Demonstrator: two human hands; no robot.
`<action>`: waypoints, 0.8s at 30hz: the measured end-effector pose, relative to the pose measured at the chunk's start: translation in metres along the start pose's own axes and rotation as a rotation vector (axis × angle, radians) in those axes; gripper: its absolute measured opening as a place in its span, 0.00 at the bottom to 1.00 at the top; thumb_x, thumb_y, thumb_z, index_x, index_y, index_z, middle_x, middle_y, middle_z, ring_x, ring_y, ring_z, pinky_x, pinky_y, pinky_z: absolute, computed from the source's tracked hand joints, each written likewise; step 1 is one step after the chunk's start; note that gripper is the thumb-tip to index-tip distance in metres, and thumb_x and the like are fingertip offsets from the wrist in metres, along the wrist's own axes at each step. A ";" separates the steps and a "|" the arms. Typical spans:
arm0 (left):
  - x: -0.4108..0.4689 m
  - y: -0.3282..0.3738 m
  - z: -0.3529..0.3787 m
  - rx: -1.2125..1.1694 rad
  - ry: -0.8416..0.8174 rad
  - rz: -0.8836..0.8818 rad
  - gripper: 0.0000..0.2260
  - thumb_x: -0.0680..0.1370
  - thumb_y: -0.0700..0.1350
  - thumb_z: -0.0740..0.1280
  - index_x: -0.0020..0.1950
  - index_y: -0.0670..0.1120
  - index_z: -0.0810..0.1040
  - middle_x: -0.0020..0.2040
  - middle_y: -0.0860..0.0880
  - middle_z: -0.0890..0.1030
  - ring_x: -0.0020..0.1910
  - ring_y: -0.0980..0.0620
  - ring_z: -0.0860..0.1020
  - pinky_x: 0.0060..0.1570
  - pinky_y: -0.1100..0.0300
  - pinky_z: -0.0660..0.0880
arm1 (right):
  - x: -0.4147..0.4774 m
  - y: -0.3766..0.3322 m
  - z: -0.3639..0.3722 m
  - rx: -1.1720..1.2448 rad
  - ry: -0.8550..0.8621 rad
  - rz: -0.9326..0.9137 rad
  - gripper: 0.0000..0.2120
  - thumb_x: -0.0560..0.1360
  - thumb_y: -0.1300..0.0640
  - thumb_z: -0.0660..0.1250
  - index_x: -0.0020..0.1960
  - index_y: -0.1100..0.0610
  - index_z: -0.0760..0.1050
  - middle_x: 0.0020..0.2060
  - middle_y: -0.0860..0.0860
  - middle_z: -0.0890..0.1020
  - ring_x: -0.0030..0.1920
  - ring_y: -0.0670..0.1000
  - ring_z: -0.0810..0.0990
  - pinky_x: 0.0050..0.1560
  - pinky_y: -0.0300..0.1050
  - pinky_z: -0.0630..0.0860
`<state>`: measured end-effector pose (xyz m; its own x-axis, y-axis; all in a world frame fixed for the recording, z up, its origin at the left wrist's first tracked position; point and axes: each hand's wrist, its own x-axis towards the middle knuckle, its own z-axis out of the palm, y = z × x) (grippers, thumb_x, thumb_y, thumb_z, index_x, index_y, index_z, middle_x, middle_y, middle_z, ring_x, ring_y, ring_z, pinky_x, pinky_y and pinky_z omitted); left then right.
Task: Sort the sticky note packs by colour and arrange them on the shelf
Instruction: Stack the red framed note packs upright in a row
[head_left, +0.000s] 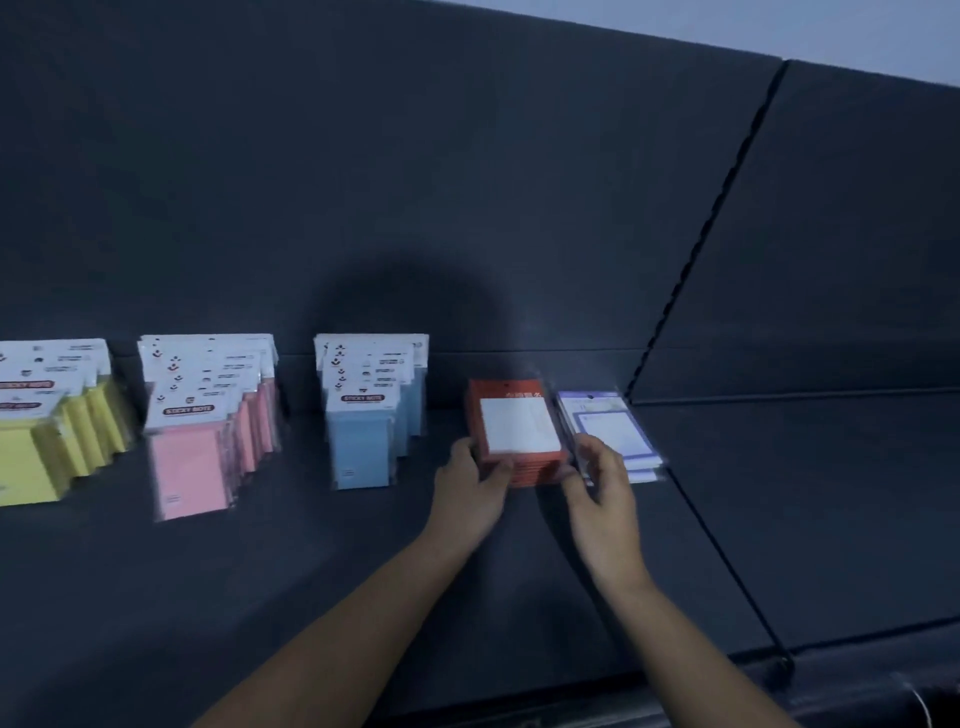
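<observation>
On the dark shelf (311, 571), the yellow packs (47, 441) stand in a fanned row at the far left, then the pink packs (208, 431), then the blue packs (363, 431), each colour in its own group with a gap between groups. Right of the blue group, the left hand (475, 480) grips the near left edge of the red stack (519, 426), thumb on top and fingers curled at its side. The stack lies flat on the shelf between the two hands, just ahead of them, its long side running away from the person toward the back wall. The right hand (602, 483) pinches the stack's near right corner, reaching partly over the purple packs (618, 421), which lie just beside the stack, nearly touching. Both hands are equally near, so squaring or sliding the stack seems to turn on that tight right-hand gap.
</observation>
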<state>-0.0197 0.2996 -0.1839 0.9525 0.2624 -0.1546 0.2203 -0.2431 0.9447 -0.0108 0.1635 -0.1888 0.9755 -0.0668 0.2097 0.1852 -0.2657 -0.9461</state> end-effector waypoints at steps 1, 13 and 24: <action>0.002 0.003 0.005 -0.037 0.011 -0.037 0.19 0.77 0.48 0.64 0.67 0.47 0.65 0.60 0.48 0.75 0.60 0.50 0.72 0.59 0.57 0.69 | 0.004 0.002 -0.001 0.073 -0.056 0.056 0.14 0.77 0.64 0.62 0.61 0.52 0.70 0.54 0.43 0.75 0.56 0.40 0.73 0.59 0.29 0.67; 0.021 0.033 0.007 -0.539 0.138 -0.391 0.06 0.76 0.43 0.67 0.51 0.43 0.78 0.42 0.48 0.82 0.39 0.54 0.78 0.33 0.63 0.70 | 0.018 0.019 0.017 0.057 -0.211 -0.030 0.10 0.80 0.54 0.58 0.58 0.40 0.65 0.52 0.34 0.73 0.54 0.27 0.70 0.53 0.20 0.64; 0.023 0.025 -0.009 -0.514 -0.076 -0.372 0.08 0.72 0.42 0.70 0.51 0.46 0.79 0.44 0.49 0.85 0.47 0.50 0.81 0.46 0.59 0.76 | 0.016 0.023 0.015 0.158 -0.171 0.056 0.11 0.78 0.55 0.61 0.60 0.49 0.70 0.51 0.38 0.77 0.51 0.34 0.75 0.49 0.23 0.69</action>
<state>0.0060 0.3082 -0.1617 0.8480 0.1711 -0.5016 0.4284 0.3360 0.8388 0.0110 0.1705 -0.2108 0.9882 0.0904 0.1240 0.1338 -0.1119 -0.9847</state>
